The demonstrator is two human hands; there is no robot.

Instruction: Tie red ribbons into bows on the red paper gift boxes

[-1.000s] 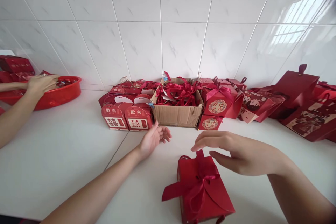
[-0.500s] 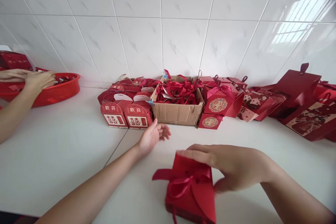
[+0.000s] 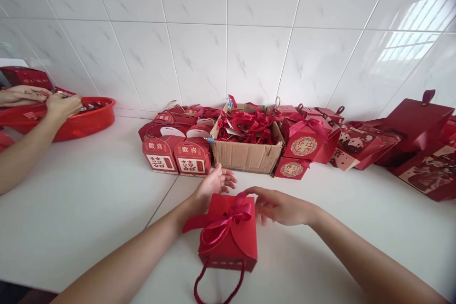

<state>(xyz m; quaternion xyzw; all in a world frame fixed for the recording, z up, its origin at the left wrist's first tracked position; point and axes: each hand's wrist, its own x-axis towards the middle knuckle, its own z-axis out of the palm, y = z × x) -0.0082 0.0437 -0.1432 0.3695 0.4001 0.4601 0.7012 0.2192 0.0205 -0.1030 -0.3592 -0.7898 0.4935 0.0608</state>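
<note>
The left hand (image 3: 213, 185), behind the red gift box (image 3: 231, 242), and the right hand (image 3: 283, 208), just right of that box, are bare; both forearms run bare to the picture's lower edge.

left hand (image 3: 213, 187) | right hand (image 3: 281, 206) | flank ribboned red box (image 3: 230, 232)

the white counter (image 3: 89, 209) lies bare on the left, between another person's arm (image 3: 21, 159) and the left hand (image 3: 213, 186), and on the right, from the right hand (image 3: 281, 207) to the red bags (image 3: 409, 152). a row along the wall blocks the back: small red boxes (image 3: 174, 156), a cardboard box (image 3: 245, 157), ribboned boxes (image 3: 302, 145). the gift box (image 3: 231, 242) fills the gap between both hands. a red basin (image 3: 90, 121) takes the far left.
</note>
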